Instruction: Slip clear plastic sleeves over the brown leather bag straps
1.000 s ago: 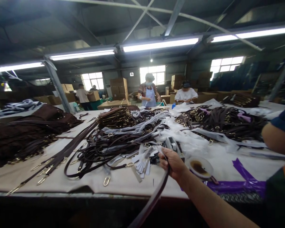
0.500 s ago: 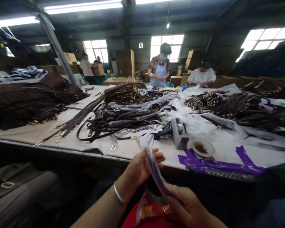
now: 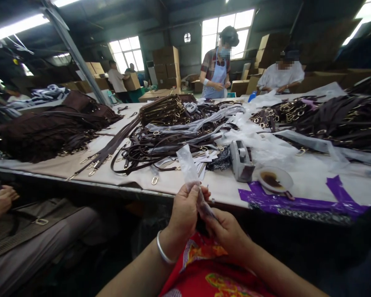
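Observation:
My left hand point(image 3: 187, 208), with a silver bangle at the wrist, pinches a clear plastic sleeve point(image 3: 187, 163) between thumb and fingers. The sleeve's loose end stands up past the hand, over some white paper slips point(image 3: 200, 167). Close to my body, my right hand point(image 3: 227, 229) is closed around the lower part of the same sleeve. Something dark seems to be inside it there, mostly hidden by the fingers. Both hands are in front of the table edge, above my red patterned clothing point(image 3: 204, 251).
On the table point(image 3: 170, 185) lie brown straps point(image 3: 142, 152) with gold clasps, a tape dispenser point(image 3: 241, 163), a dish point(image 3: 284, 177) of brown liquid and purple tape point(image 3: 275, 202). Brown goods point(image 3: 49, 128) are heaped at left. A co-worker's hand point(image 3: 1, 202) shows at far left; others work behind.
My left hand has gone from loosely open fingers to a pinch on the sleeve. My right hand has moved up nearer to it. The view has tilted down somewhat.

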Motion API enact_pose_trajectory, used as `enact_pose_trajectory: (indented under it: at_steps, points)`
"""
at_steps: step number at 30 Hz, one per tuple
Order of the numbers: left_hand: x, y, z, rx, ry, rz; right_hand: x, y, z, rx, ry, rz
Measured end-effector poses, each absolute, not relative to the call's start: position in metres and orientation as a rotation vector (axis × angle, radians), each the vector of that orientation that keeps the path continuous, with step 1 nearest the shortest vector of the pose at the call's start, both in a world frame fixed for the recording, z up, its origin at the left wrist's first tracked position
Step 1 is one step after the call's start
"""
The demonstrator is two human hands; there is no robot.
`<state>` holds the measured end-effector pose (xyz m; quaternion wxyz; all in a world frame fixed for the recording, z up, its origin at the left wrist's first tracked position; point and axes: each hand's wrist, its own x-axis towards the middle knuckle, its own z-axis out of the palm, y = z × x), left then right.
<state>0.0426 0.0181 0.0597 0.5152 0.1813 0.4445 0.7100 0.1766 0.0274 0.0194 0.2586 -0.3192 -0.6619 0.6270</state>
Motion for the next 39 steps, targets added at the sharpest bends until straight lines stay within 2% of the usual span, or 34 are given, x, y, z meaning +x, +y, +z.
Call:
enact_pose_trajectory:
  at_steps: [4, 7, 10, 12, 14, 18, 24, 39]
  points:
    - [0.027, 0.015, 0.066, 0.514, 1.030, 1.733, 0.179, 0.035, 0.012, -0.926, -1.743, 1.666]
    - [0.014, 0.001, 0.074, 0.586, 0.987, 1.692, 0.191, 0.045, 0.005, -0.936, -1.863, 1.312]
    - [-0.001, -0.019, 0.075, 0.797, 0.898, 1.445, 0.205, 0.056, 0.000, -0.844, -1.933, 0.946]
    - [-0.013, -0.028, 0.071, 0.880, 0.839, 1.216, 0.211, 0.062, 0.000, -0.766, -1.925, 0.802]
    - [-0.024, -0.030, 0.064, 0.814, 0.816, 1.143, 0.213, 0.065, 0.003, -0.694, -1.929, 0.723]
    - [-0.027, -0.018, 0.052, 0.675, 0.936, 1.194, 0.207, 0.064, 0.011, -0.566, -1.986, 0.682]
    - [0.010, -0.010, 0.051, 0.936, 0.956, 0.781, 0.200, 0.060, 0.011, -0.416, -2.033, 0.627]
    - [0.043, -0.008, 0.030, 0.803, 1.035, 0.909, 0.203, 0.061, -0.001, -0.441, -2.070, 0.475]
